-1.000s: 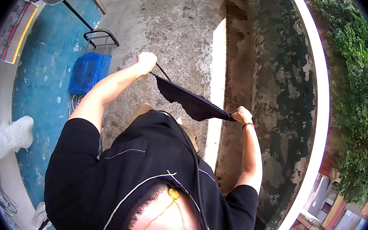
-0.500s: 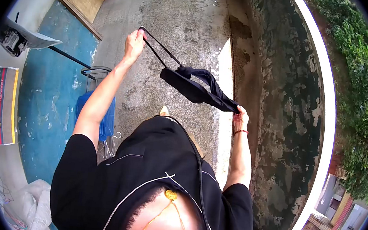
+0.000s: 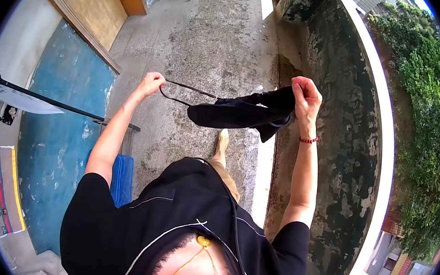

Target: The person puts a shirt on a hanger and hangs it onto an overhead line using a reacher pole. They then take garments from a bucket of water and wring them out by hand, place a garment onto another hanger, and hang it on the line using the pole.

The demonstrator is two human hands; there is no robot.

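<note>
A black garment with thin straps (image 3: 232, 116) is stretched between my hands in midair, above the walkway. Its exact kind is unclear. My left hand (image 3: 151, 83) is closed around the looped end of the straps, at the left. At the other end, my right hand (image 3: 307, 99) pinches the gathered dark cloth between thumb and fingers. The cloth sags a little in the middle, and a loose corner hangs below my right hand. A red bracelet (image 3: 308, 140) circles my right wrist.
A worn concrete floor (image 3: 197, 36) runs ahead. On the right stands a peeling dark green wall (image 3: 339, 148) with a white ledge (image 3: 385, 167). At left are a blue wall (image 3: 57, 139), a black pole (image 3: 50, 100), a blue folded item (image 3: 122, 181) and a patterned mat (image 3: 1, 189).
My left hand has moved down and slightly left; my right hand has risen. The garment now hangs nearly level, its straps slacker. The view has shifted forward and one foot shows further ahead.
</note>
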